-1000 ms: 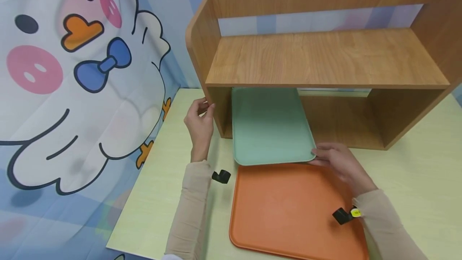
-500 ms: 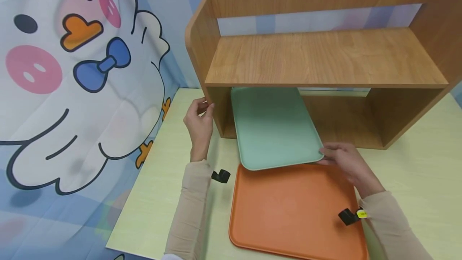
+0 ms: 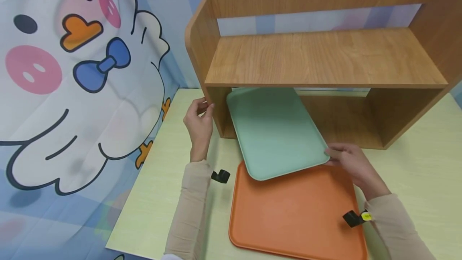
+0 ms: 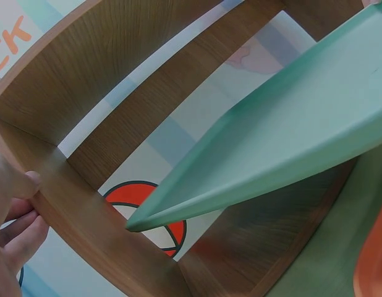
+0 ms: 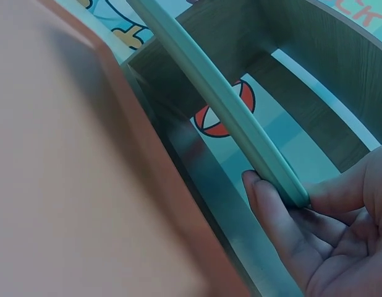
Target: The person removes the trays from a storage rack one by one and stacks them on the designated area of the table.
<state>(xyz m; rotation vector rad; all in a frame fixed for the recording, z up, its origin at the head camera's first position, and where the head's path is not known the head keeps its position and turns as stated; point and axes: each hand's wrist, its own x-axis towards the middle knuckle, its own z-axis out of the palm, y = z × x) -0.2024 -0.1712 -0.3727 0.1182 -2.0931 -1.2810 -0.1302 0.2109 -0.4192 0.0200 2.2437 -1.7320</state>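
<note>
A mint-green tray [image 3: 278, 131] slants out of the lower compartment of a wooden desktop shelf [image 3: 325, 57], its far end under the upper board. My right hand [image 3: 355, 167] pinches the tray's near right corner, thumb on one face and fingers on the other, as the right wrist view shows. The tray's near edge hangs over an orange tray [image 3: 296, 216] lying on the table. At the shelf's left side panel, my left hand [image 3: 199, 121] holds the front edge between thumb and fingers [image 4: 24, 238].
The pale yellow-green table [image 3: 151, 212] extends to both sides of the shelf. A curtain [image 3: 90, 123] printed with a cartoon bird hangs at the left and behind. Small black camera mounts [image 3: 221, 176] stick out at both wrists.
The green tray has come toward me and turned, its near end swinging right and lower over the orange tray. My right hand moved right with it; my left hand stayed still.
</note>
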